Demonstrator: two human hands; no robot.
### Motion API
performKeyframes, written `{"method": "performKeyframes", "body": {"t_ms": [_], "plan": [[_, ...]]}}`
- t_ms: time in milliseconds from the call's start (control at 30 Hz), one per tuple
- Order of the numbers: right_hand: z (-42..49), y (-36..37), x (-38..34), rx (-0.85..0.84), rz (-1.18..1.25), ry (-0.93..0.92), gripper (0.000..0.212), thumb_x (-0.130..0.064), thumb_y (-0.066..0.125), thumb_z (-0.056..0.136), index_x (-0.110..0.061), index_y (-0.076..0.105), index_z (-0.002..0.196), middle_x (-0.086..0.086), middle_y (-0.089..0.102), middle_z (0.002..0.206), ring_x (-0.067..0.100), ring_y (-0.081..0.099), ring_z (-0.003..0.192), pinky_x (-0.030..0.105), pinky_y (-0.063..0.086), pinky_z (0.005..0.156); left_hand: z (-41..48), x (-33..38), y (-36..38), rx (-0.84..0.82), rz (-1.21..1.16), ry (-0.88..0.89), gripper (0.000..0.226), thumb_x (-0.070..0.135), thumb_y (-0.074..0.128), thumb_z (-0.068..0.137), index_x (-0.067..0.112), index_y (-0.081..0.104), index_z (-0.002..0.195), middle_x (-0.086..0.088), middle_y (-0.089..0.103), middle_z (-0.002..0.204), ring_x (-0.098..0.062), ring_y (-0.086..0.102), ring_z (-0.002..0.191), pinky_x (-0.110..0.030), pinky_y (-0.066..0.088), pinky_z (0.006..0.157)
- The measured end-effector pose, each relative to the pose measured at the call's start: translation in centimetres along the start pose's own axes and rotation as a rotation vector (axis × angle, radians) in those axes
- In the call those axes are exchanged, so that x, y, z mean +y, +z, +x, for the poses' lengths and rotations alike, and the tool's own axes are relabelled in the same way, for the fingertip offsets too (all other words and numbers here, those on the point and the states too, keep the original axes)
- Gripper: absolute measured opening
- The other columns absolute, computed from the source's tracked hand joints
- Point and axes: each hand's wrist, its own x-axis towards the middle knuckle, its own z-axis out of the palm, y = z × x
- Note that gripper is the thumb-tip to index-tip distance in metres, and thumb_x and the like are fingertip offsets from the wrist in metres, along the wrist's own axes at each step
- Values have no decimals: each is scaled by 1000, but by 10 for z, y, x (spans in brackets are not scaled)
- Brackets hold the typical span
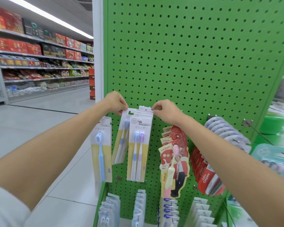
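Left hand (116, 101): pinches the top corner of the tilted toothbrush pack (121, 141).
Right hand (166, 110): pinches the top edge of the hanging stack (138, 153).
Pack position: askew beside the stack, against the pegboard (187, 54).
Risk: the hang-hole misses the peg hook (138, 120), so the pack drops or jostles the stack loose.

A plain white short sleeve (5, 208) covers the left upper arm. Both forearms are bare down to the left hand (116, 100) and right hand (166, 110).

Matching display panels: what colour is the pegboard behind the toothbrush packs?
Pegboard is green, dotted with holes; head view.
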Motion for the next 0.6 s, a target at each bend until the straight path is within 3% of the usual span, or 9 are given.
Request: {"method": "performKeyframes", "body": {"t_ms": [67,200,267,400,500,600], "plan": [[-4,-3,-4,50,-4,5,18,-14,54,98,-12,68,109,0,64,99,22,64,87,24,50,67,-5,0,0,24,51,-15,6,3,69,88,5,74,85,-12,73,91,-17,70,69,-28,61,69],[-18,-6,-15,116,-12,-13,20,-10,49,97,-12,67,105,0,65,96,17,59,69,25,50,60,-16,5,1,113,140,-20,11,1,64,90,1,75,89,-8,71,104,-13,70,62,-29,61,67],[-27,-5,-21,145,-18,-26,20,-10,49,95,-13,67,104,-2,64,94,15,62,72,27,54,65,-24,9,1,153,170,-18,13,2,62,91,0,75,88,-9,72,105,-12,71,60,-31,61,69],[-50,0,-34,216,-18,-67,22,-9,51,92,-12,67,107,-3,65,95,12,61,80,31,54,76,-45,18,2,188,180,-24,14,0,62,88,-5,74,86,-12,75,92,-16,72,60,-36,62,74],[-67,3,-44,240,-4,-80,22,-7,51,93,-9,66,108,-2,63,92,6,53,65,23,44,61,-65,23,4,199,220,-22,15,-2,59,85,-6,74,85,-13,75,83,-18,74,67,-36,62,74],[-82,8,-53,246,6,-98,23,-6,50,93,-9,66,109,-2,63,88,5,51,62,22,41,58,-87,27,3,206,276,-16,14,-4,58,81,-2,71,78,-12,73,76,-21,73,70,-37,62,73]]}}
